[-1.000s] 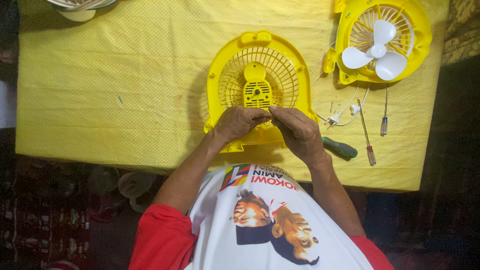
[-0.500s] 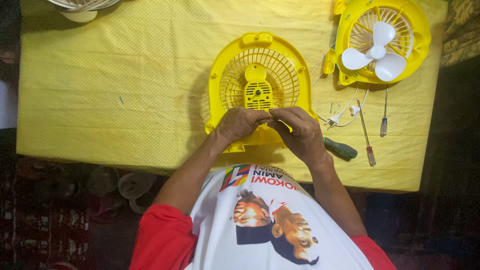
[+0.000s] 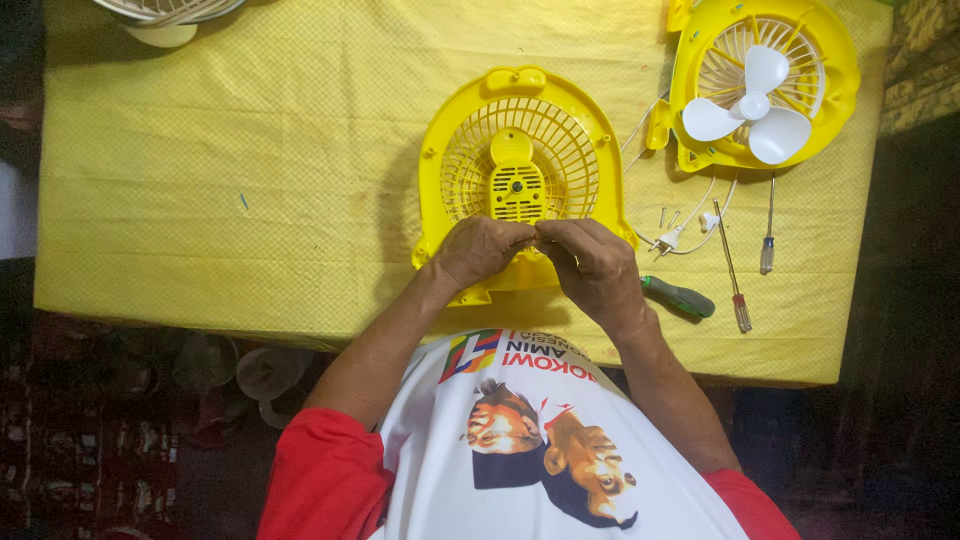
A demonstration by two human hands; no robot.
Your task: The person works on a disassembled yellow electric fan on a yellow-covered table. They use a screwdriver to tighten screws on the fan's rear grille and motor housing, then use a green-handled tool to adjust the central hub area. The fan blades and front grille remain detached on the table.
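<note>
A yellow fan housing [image 3: 520, 150] with a round grille lies flat on the yellow tablecloth [image 3: 250, 150]. My left hand [image 3: 480, 250] and my right hand [image 3: 595, 265] meet over its near rim, fingertips pinched together. Whatever small part they pinch is hidden by the fingers. Both forearms reach up from my white and red shirt.
The other yellow fan half [image 3: 830, 60] with a white propeller [image 3: 755, 100] lies at the back right. A white plug [image 3: 668, 240] on thin wire, a green-handled screwdriver [image 3: 680, 297], a thin red-handled screwdriver [image 3: 735, 285] and a dark-handled one [image 3: 767, 240] lie to my right. A white fan guard [image 3: 170, 10] pokes in at the top left.
My hands stay pinched together at the housing's near rim, with only slight finger shifts. Nothing on the table has moved.
</note>
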